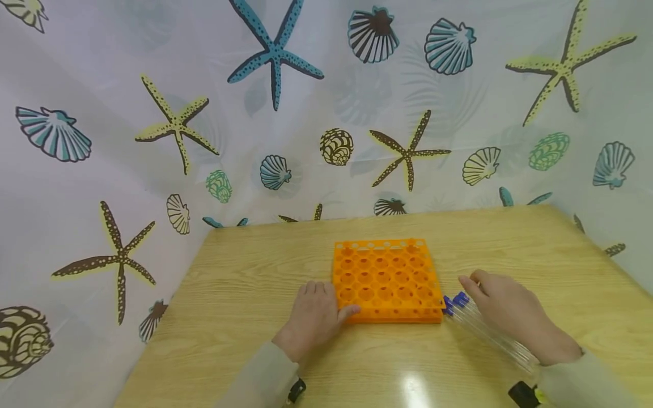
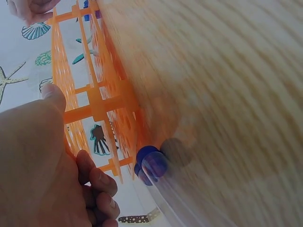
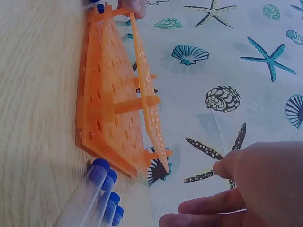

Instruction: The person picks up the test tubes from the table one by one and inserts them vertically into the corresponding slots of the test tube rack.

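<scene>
An orange test tube rack (image 1: 385, 280) with rows of round holes stands on the table. My left hand (image 1: 317, 314) grips its left front corner. The left wrist view shows the thumb (image 2: 55, 97) against the rack's upper part and the other fingers curled beside it. Clear test tubes with blue caps (image 2: 150, 163) lie beneath that hand, hidden from the head view. Several more blue-capped test tubes (image 1: 490, 331) lie at the rack's right front corner. Over them hovers my right hand (image 1: 510, 309), fingers apart and holding nothing, as the right wrist view shows.
The wooden table (image 1: 255, 260) extends around the rack on all sides. Behind it and along both sides hangs a white curtain (image 1: 316, 102) printed with starfish and shells.
</scene>
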The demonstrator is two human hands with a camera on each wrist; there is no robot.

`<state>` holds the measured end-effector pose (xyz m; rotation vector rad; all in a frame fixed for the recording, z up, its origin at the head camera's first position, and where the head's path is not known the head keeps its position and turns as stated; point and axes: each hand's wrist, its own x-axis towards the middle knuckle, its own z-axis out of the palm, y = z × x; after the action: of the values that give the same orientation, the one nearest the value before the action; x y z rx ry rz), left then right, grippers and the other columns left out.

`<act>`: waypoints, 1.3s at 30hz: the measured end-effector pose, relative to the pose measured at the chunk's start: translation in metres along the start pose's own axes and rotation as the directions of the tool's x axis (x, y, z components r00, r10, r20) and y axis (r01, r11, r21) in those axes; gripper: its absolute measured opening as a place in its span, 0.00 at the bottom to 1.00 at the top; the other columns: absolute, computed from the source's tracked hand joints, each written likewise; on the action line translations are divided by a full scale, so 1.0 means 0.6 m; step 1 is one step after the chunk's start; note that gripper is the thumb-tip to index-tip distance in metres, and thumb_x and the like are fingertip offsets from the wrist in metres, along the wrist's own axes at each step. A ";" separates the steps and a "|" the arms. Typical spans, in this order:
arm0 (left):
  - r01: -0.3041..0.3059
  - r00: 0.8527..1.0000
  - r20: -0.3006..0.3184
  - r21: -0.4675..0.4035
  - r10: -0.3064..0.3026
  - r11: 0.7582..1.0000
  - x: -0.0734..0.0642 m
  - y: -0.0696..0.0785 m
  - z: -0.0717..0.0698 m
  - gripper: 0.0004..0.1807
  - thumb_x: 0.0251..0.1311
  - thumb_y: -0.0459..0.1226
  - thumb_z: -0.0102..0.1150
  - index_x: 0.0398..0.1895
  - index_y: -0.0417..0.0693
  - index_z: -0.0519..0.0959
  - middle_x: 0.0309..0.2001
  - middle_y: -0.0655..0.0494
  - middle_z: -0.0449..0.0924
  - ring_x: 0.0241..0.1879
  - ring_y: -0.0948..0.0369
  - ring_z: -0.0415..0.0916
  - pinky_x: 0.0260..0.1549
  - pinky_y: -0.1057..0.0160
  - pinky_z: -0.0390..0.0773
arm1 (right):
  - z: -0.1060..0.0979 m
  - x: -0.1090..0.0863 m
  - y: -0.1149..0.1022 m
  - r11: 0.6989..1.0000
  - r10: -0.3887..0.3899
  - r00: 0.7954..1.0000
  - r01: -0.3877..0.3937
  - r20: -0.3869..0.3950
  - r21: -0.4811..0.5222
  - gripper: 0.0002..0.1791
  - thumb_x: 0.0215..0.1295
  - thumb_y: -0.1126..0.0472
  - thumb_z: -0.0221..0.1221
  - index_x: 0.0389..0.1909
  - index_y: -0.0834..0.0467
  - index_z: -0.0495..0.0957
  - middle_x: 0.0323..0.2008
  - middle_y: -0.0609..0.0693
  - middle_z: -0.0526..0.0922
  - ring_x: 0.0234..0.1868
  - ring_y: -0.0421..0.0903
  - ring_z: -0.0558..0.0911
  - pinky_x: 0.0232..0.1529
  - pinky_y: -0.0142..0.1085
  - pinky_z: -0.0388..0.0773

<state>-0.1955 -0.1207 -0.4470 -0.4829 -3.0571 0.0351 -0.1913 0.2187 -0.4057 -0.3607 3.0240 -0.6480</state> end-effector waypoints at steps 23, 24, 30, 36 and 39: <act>0.017 1.000 0.015 -0.054 -0.017 0.998 -0.002 -0.004 0.003 0.35 0.66 0.69 0.36 0.35 0.45 0.67 0.31 0.53 0.66 0.34 0.56 0.61 0.40 0.60 0.63 | 0.028 -0.001 0.093 0.995 0.031 0.997 -0.024 0.071 -0.093 0.08 0.65 0.68 0.51 0.33 0.62 0.80 0.31 0.51 0.82 0.30 0.45 0.76 0.32 0.44 0.76; 0.019 1.000 0.016 -0.053 -0.018 0.998 -0.002 -0.004 0.003 0.35 0.66 0.69 0.36 0.35 0.45 0.67 0.31 0.53 0.66 0.34 0.56 0.61 0.40 0.60 0.63 | 0.028 -0.001 0.092 0.996 0.037 0.997 -0.030 0.072 -0.088 0.08 0.66 0.68 0.51 0.33 0.62 0.80 0.31 0.51 0.81 0.30 0.45 0.75 0.32 0.43 0.76; 0.017 1.000 0.008 -0.042 -0.017 0.999 -0.001 -0.005 0.007 0.36 0.66 0.70 0.34 0.36 0.45 0.67 0.31 0.53 0.66 0.34 0.57 0.61 0.41 0.60 0.64 | 0.033 -0.004 0.092 0.996 0.029 0.998 -0.025 0.057 -0.081 0.08 0.65 0.68 0.52 0.33 0.61 0.80 0.30 0.50 0.80 0.30 0.44 0.74 0.31 0.43 0.76; 0.016 1.000 0.006 -0.033 -0.015 0.999 -0.001 -0.006 0.009 0.36 0.66 0.70 0.33 0.36 0.45 0.67 0.30 0.54 0.65 0.34 0.57 0.61 0.40 0.61 0.63 | 0.039 -0.005 0.090 0.997 0.015 0.999 -0.012 0.039 -0.082 0.07 0.63 0.68 0.54 0.31 0.59 0.81 0.28 0.48 0.80 0.28 0.43 0.74 0.28 0.42 0.74; 0.019 1.000 0.003 -0.033 -0.019 0.999 -0.001 -0.006 0.010 0.37 0.66 0.71 0.32 0.36 0.45 0.67 0.30 0.54 0.65 0.34 0.56 0.60 0.40 0.60 0.63 | 0.041 -0.005 0.090 0.996 0.004 1.000 -0.002 0.020 -0.094 0.07 0.62 0.67 0.54 0.30 0.59 0.81 0.28 0.48 0.80 0.28 0.43 0.74 0.28 0.42 0.74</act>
<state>-0.1965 -0.1245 -0.4531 -0.4562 -3.0692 -0.0154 -0.1986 0.2574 -0.4505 -0.3634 3.0420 -0.5005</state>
